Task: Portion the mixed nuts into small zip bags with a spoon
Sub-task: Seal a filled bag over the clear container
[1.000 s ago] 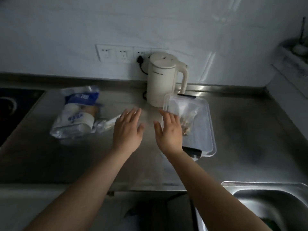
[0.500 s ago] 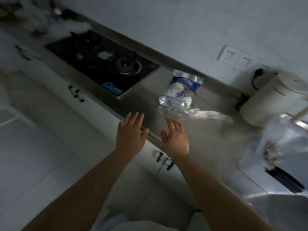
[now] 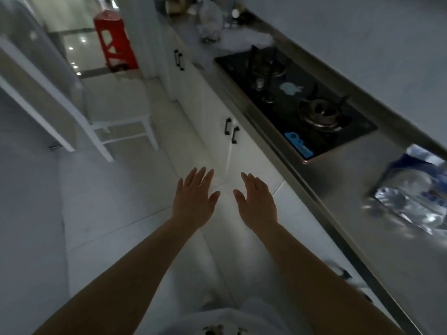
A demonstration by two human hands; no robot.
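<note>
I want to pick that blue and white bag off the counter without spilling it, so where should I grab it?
Probably pinch the blue and white bag by its crumpled blue upper end, coming from above with the right hand. It lies on the counter with its clear, shiny lower part bulging, so a grip there would likely slip or squeeze the contents. Both hands, including the left hand, hold nothing.

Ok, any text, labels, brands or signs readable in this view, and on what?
No text can be read here.
Blue and white bag on the counter: print blurred, unreadable.
Blue sticker on the black gas hob: markings too small and blurred to read.
Pale apple-shaped sticker on the hob: a shape only, no words.
</note>
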